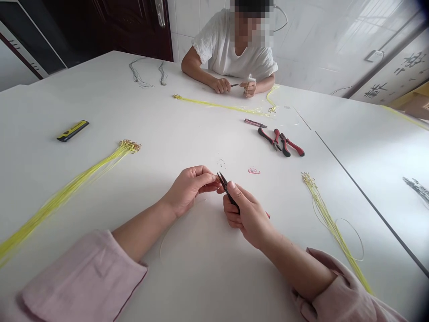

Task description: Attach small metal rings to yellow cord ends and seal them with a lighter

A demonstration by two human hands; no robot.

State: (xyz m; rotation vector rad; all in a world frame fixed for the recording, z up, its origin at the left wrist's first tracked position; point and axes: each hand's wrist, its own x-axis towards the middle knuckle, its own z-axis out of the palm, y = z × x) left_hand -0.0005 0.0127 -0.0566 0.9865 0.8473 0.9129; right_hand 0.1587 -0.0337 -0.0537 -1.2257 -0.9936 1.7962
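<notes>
Over the middle of the white table, my left hand (194, 185) is closed in a pinch on a thin pale yellow cord (162, 243). The cord trails down below the hand. Something small and gold-coloured shows at the fingertips, mostly hidden. My right hand (244, 210) is wrapped round black pointed snips (231, 197). Their narrow blades are slightly apart, with the tips right at my left fingertips. A bit of red shows behind my right hand, at the tool's rear end. Just beyond the blades, tiny dark specks (220, 163) lie on the table.
Yellow cord bundles with gold ends lie left (83, 179) and right (330, 223). Red-and-black pliers (291, 145), a red slim tool (255, 123) and a yellow-black case (73, 131) lie farther off. A person in white (223, 40) works opposite. A dark seam (362, 185) crosses the table.
</notes>
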